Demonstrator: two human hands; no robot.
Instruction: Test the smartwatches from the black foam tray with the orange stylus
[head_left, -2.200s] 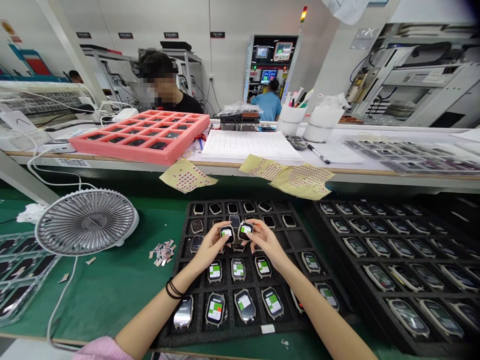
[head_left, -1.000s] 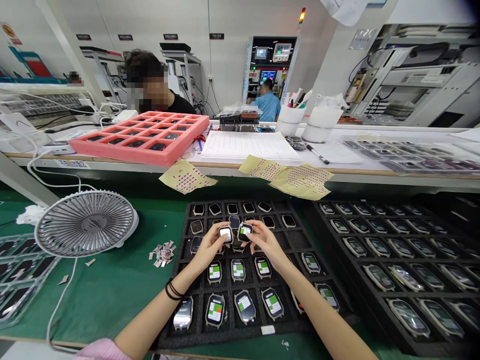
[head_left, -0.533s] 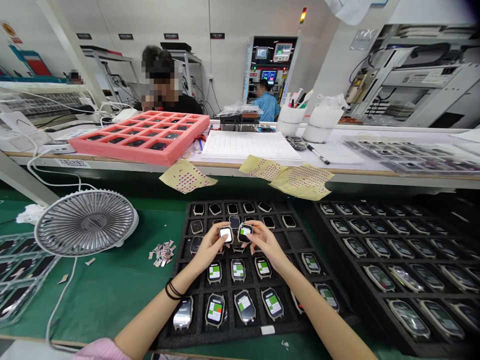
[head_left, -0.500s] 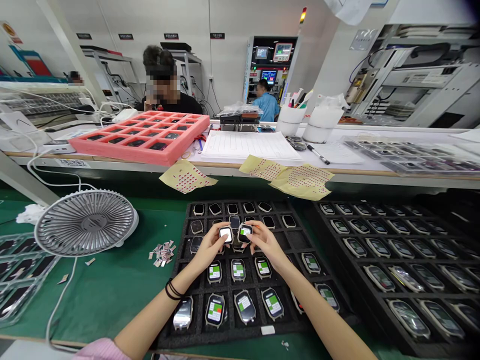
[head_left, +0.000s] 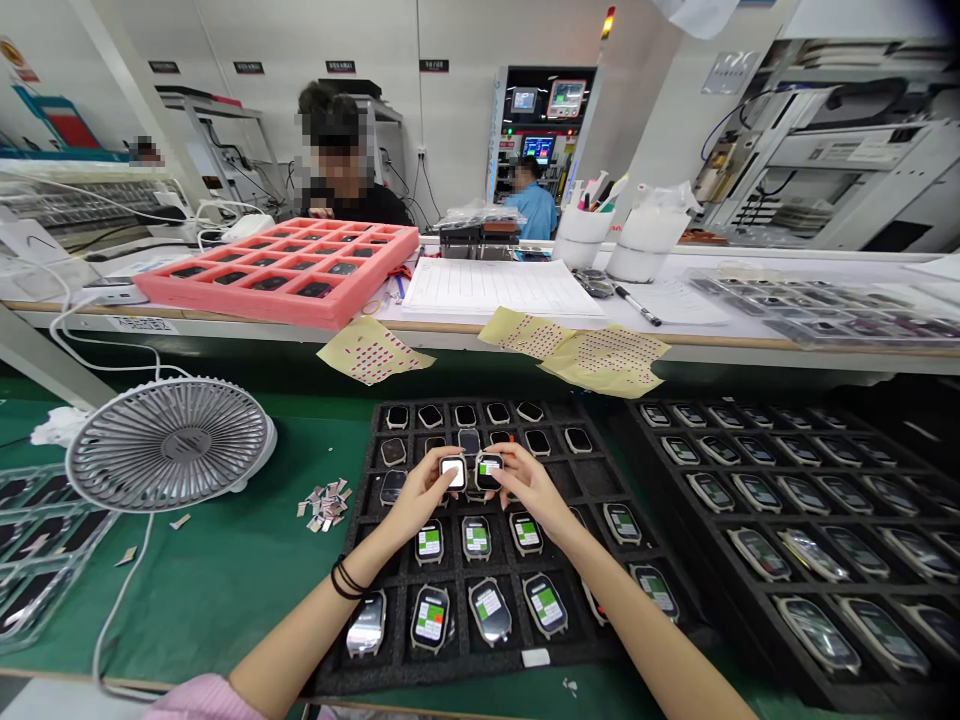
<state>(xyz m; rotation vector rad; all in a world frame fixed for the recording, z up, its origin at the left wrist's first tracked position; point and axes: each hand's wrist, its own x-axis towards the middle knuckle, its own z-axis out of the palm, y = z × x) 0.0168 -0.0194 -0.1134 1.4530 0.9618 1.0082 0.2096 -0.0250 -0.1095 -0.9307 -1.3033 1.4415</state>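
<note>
Clamped in the left hand (head_left: 418,490), the left watch (head_left: 448,467) has turned plain white, seemingly another display from the green-and-white right watch (head_left: 487,466) at its 3 o'clock, pinched by the right hand (head_left: 535,488) above the black tray (head_left: 435,677).

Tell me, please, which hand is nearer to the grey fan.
Left: the left hand is to the right of the grey fan; the right hand is farther right.

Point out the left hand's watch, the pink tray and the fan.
Watch (head_left: 454,465) in left hand (head_left: 417,494): head view, lit screen.
Pink tray (head_left: 300,309): head view, front wall.
Fan (head_left: 187,445): head view, center hub.
</note>
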